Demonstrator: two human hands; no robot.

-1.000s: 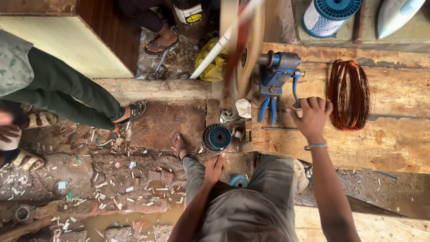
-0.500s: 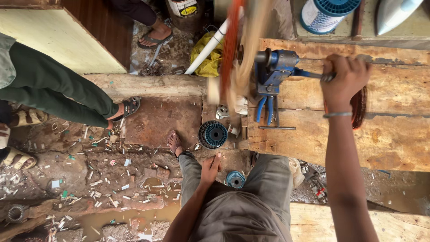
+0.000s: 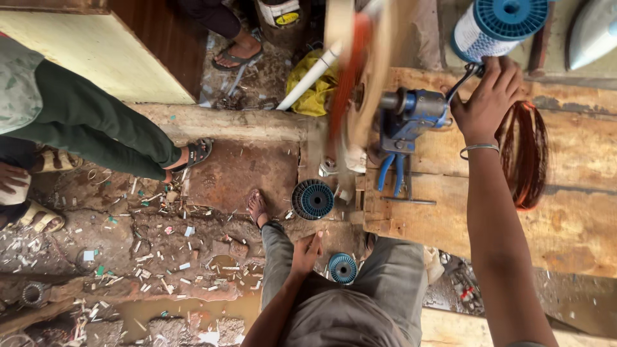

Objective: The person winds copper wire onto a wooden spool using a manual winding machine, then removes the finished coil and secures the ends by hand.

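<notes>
Head view, the only one.

Right hand (image 3: 490, 96): clenched on the black crank handle (image 3: 464, 78) of the blue winder (image 3: 411, 119). A second ago this hand lay lower on the plank, beside the copper coil; half a second ago it was already up at the crank; now it sits at the top of the turn, under the blue spool. Judged: cranking is under way.

Wheel (image 3: 360, 83): on the winder's shaft, smeared by motion, an orange-red streak across it. Already blurred in both earlier pictures, so it goes on spinning.

Left hand (image 3: 307, 249): flat on the left knee, fingers spread, holding nothing; unchanged throughout.

Copper coil (image 3: 526, 154): on the plank (image 3: 578, 218), right of the wrist, partly behind the forearm. It has not shifted.

Blue spool (image 3: 498, 29): upright past the plank's far edge, top cut off by the frame.

Round finned part (image 3: 313, 199): on the ground beside the plank's left end; a smaller one (image 3: 342, 267) by the knees.

Bystander's green trouser leg (image 3: 90, 125): left, sandalled foot on the wooden beam.

Hard to make out:
- what winds onto the wheel, lost in blur;
- any wire path from spool to wheel;
- the fingers' underside on the handle.
</notes>
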